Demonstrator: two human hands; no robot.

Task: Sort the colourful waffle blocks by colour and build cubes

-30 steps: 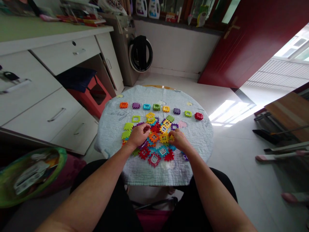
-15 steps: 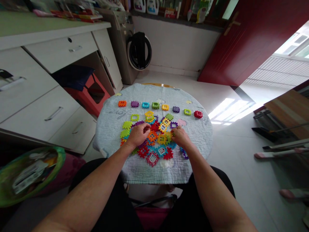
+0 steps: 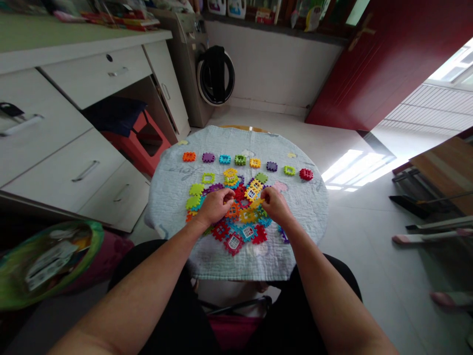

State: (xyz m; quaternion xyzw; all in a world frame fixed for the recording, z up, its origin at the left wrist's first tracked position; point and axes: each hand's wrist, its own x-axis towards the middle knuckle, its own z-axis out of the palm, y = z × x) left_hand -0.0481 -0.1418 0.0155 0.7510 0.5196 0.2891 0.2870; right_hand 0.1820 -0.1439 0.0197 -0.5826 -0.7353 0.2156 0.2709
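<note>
A heap of colourful plastic interlocking building pieces lies on the cloth-covered table [image 3: 168, 197]. Over its left part is my left hand [image 3: 217, 204], fingers curled to the thumb; whether anything sits between them I cannot make out. My right hand [image 3: 276, 204], at the heap's right side, pinches a yellow interlocking piece [image 3: 257, 203], lifted and tilted above the others. Close by are yellow window pieces [image 3: 254, 189], an orange window piece [image 3: 232, 210] and a blue window piece [image 3: 247, 231]. Behind the heap, several small blocks run in a row, from an orange block [image 3: 189, 156] to a red block [image 3: 306, 174].
A lined waste bin [image 3: 99, 251] stands at my left, below white drawers [image 3: 84, 170]. A red stool [image 3: 155, 130] is tucked under the counter. Farther back are a washing machine with its door [image 3: 232, 74] open and a red door [image 3: 347, 74].
My right hand has raised a yellow piece off the heap and tilted it. My left hand stays almost in place over the heap. The whole view has shifted slightly.
</note>
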